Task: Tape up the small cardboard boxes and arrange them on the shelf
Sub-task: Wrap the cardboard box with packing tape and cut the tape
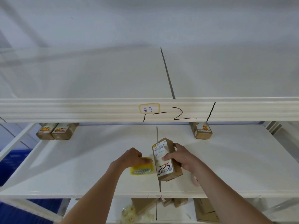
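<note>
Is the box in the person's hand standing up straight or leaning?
Leaning: the box, gripped by the right hand, tilts, its lower end near the shelf.

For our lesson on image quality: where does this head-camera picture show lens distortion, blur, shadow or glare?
Head view: wide-angle bending tilts the shelf posts outward at the edges; soft shadows lie under the cardboard box and the tape roll; a blurred smear sits beside the right hand; the left hand is fairly sharp; no strong glare.

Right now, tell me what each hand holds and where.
The right hand grips the cardboard box around its middle. The left hand holds the yellow tape roll by its top rim.
</note>
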Action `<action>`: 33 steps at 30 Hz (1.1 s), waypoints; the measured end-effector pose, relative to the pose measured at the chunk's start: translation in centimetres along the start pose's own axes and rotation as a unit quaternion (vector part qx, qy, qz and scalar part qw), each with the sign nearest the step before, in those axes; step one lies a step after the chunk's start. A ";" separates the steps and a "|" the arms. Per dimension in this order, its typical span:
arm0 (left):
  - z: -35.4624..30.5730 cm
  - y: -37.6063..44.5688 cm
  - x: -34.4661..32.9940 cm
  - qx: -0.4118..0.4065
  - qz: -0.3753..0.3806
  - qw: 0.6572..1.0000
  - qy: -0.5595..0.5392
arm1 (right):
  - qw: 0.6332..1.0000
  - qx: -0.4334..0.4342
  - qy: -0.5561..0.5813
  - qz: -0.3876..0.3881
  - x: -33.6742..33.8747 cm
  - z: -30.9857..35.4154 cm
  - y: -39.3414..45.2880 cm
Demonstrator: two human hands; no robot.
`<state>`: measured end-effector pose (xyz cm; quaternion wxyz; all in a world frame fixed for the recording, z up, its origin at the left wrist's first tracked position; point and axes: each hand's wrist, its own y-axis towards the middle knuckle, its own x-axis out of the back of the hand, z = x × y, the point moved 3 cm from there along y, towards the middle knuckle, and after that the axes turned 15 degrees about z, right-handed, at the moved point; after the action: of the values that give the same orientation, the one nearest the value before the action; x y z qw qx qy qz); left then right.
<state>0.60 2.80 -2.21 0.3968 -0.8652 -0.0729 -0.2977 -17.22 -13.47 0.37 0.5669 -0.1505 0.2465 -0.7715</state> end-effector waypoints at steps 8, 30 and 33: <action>0.4 -0.1 0.6 -0.063 0.056 0.994 -0.062 | 0.999 0.010 0.034 0.021 0.8 0.6 -0.6; -0.7 0.5 0.6 -0.006 -0.026 0.999 0.027 | 0.988 0.047 0.126 0.078 0.1 0.1 -0.2; -1.3 0.6 0.5 -0.009 -0.017 1.000 0.007 | 0.981 0.059 0.164 0.083 -0.2 -0.1 -0.3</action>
<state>0.68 1.37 -1.68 0.3845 -0.8652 -0.0822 -0.3111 -17.42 -13.19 0.46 0.5890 0.0328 0.3014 -0.7491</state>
